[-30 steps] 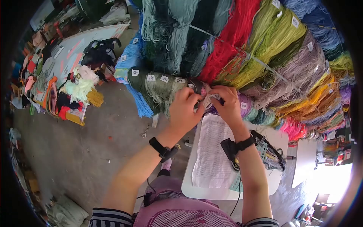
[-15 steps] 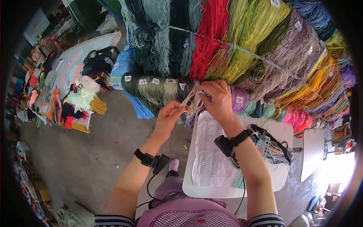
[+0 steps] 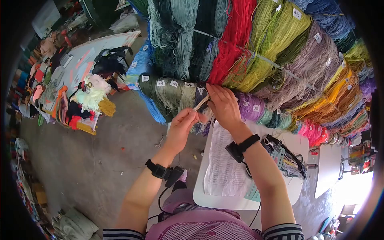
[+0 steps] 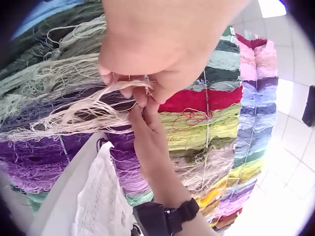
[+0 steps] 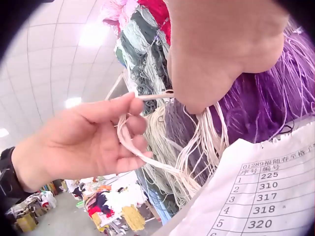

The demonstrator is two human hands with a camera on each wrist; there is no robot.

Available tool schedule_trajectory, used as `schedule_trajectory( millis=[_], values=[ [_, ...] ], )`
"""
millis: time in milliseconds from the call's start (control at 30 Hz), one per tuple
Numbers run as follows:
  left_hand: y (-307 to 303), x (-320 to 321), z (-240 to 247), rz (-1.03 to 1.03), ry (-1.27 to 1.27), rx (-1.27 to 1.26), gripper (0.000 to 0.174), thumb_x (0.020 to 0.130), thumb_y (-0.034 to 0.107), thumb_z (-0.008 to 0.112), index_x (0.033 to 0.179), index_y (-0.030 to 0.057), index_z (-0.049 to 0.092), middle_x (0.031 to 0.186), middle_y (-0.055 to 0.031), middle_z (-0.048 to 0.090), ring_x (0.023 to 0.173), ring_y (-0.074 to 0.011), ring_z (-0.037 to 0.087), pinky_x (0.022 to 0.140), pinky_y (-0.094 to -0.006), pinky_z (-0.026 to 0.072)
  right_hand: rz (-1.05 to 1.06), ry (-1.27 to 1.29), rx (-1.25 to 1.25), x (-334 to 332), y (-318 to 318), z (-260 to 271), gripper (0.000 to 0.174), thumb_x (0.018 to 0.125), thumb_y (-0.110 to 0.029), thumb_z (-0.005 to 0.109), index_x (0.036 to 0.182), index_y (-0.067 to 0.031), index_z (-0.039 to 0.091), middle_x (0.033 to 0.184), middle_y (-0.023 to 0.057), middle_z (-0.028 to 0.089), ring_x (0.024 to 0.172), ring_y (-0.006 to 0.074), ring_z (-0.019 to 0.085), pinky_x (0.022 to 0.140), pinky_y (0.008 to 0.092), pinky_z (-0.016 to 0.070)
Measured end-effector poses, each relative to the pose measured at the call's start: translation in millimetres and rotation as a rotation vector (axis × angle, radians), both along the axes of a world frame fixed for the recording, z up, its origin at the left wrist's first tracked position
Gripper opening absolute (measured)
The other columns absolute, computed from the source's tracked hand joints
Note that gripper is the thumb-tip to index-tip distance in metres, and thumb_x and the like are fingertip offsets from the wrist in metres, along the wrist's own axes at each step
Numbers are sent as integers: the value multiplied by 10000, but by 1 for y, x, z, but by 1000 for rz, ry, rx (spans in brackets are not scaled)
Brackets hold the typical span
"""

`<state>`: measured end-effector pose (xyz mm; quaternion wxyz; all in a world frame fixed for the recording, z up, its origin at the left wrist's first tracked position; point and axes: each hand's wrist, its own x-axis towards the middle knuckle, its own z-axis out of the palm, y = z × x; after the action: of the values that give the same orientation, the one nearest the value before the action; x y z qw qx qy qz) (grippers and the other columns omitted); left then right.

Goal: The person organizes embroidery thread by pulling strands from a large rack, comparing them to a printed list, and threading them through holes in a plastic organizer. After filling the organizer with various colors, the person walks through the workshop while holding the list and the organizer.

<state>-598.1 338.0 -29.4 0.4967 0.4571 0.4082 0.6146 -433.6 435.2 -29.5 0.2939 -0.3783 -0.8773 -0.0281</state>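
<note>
In the head view a cream bundle of threads [image 3: 202,102] stretches between the two hands. The left hand [image 3: 182,127] pinches its lower-left end between thumb and curled fingers; in the right wrist view the left hand [image 5: 93,140] has the strands looped over its fingers. The right hand [image 3: 225,107] holds the upper end against the rack of hanging skeins, its fingertips partly hidden. In the left wrist view the cream threads [image 4: 88,105] fan out below the left hand [image 4: 157,44], across dark purple skeins [image 4: 29,155].
Hanging skeins in red [image 3: 236,36], yellow-green [image 3: 276,36] and other colours fill the top. A white table [image 3: 200,188] bears a printed sheet [image 3: 226,164] and a coil of mixed threads [image 3: 290,162]. Another table [image 3: 96,38] with yarn stands at the left.
The hands, close together a second ago, have moved apart. The left hand has gone down and left, and the loosely spread cream strands are now drawn into a narrow bundle between them.
</note>
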Motion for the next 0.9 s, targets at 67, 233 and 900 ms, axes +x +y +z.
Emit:
schedule_trajectory(
  millis=[67,233,900],
  values=[
    [-19,-13,10,-208,-382,-237,250,1018,225,476,848,57,547,664,32,459,615,-74,410,595,-234,357,-5,-1,11,0,2,-3,590,804,-181,683,1352,-67,496,1262,110,587,1196,258,524,1064,400,364],
    [-99,-57,15,-120,-110,-459,238,1002,202,485,828,50,542,623,55,388,571,-44,345,536,-222,268,-31,-39,30,1,5,-6,609,789,-201,700,1348,-76,495,1222,95,595,1141,254,541,1037,396,379],
    [-572,-419,-73,1558,-141,-675,163,903,231,610,773,150,554,567,81,350,444,-45,294,387,-241,218,-56,-159,74,-3,7,-13,615,816,-171,645,1388,-72,441,1249,117,570,1162,273,523,1031,411,367]
  ],
)
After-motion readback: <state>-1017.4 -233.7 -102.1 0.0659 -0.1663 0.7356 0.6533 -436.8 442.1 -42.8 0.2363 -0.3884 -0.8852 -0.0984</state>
